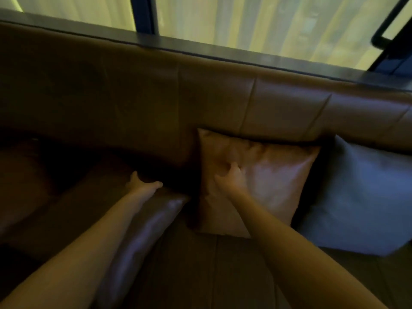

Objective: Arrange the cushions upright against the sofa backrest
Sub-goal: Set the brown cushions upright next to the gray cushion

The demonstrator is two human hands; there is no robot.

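A tan cushion (pixel 267 179) leans upright against the brown leather sofa backrest (pixel 156 101). My right hand (pixel 231 177) lies flat on its face, fingers spread, pressing the fabric. To its right a pale blue-grey cushion (pixel 361 197) also leans against the backrest. A dark brown shiny cushion (pixel 142 237) lies on the seat at the lower left, and my left hand (pixel 142 184) rests on its far end, fingers curled over the edge. The picture is dim and blurred.
The sofa seat (pixel 200 275) spreads below the cushions. A dark ledge (pixel 200 47) runs behind the backrest, under a window with pale curtains (pixel 245 23). A dark shape sits in shadow at the far left of the seat.
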